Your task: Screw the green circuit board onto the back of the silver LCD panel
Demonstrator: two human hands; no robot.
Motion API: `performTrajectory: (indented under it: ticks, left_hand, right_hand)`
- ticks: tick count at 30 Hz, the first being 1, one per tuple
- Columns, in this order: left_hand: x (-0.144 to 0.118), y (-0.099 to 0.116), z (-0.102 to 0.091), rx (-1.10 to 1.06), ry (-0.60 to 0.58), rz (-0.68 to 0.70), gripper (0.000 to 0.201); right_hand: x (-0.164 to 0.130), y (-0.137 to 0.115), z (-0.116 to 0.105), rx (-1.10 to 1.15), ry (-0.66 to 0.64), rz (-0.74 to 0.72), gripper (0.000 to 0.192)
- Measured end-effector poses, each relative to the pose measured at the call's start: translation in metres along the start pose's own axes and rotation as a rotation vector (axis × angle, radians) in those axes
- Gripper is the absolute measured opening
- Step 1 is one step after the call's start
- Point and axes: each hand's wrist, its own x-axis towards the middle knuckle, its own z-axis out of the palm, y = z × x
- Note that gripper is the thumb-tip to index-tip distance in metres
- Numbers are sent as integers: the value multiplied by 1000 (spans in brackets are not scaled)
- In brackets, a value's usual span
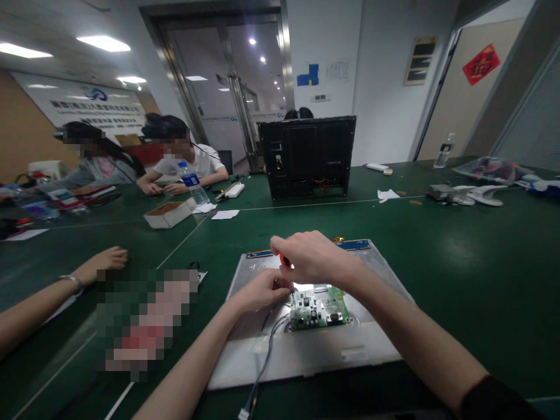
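You are gripping a screwdriver (286, 261) in your right hand (312, 256), left hand (262, 289) pinching its tip; the circuit board (318, 309) (seemingly partway fastened) is sitting on the metal panel (306, 350).

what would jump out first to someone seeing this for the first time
First, the two hands at bottom centre: the right hand grips an orange-handled screwdriver, and the left hand steadies its tip at a small green circuit board. That board sits on the back of a silver panel lying flat on the green table. Behind it, mid-table, a black open chassis stands upright.
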Motion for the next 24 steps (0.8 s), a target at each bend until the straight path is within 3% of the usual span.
performTrajectory:
  ticks: [5,9,14,24]
  left_hand:
    - [-3,8,-2,54,12,-15,11]
    - [-5,9,-2,86,4,-28,14]
    - [-2,3,0,21,13,-9,12]
    - [-2,8,-3,58,-7,5,8]
  right_hand:
    - [-1,-1,-4,-26,13,11,19]
    - [0,-2,-5,-32,1,83,32]
    - [0,-2,-4,-42,12,61,15]
    - [1,4,0,-3,14,114,31]
